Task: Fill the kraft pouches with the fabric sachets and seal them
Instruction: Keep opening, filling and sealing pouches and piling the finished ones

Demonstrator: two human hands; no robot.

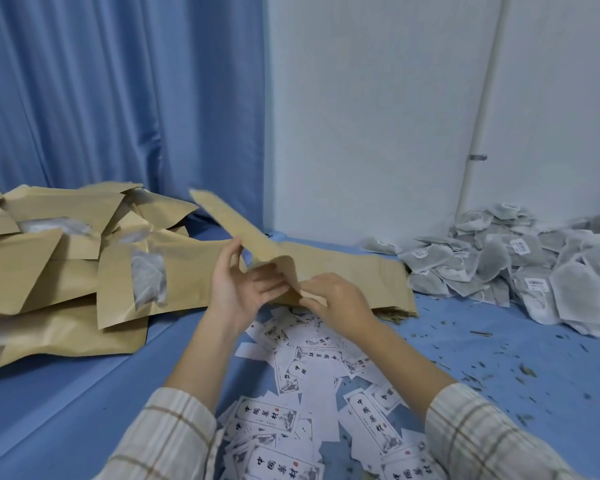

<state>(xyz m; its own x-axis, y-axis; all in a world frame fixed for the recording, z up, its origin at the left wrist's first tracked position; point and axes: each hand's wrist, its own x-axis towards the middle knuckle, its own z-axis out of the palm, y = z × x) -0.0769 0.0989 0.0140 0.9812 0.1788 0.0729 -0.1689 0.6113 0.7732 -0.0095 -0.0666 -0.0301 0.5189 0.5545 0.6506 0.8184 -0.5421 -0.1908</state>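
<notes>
A flat kraft pouch is lifted at a tilt above the blue surface, its far end pointing up and left. My left hand holds its near end with fingers and thumb. My right hand pinches the pouch's near corner beside the left hand. Under them lies a stack of flat kraft pouches. At the right is a heap of grey fabric sachets with white tags. At the left sits a pile of kraft pouches with clear windows that show sachets inside.
Several white printed labels are scattered on the blue surface between my forearms. Loose herb bits litter the surface at the right. A blue curtain and a white wall with a pipe stand behind.
</notes>
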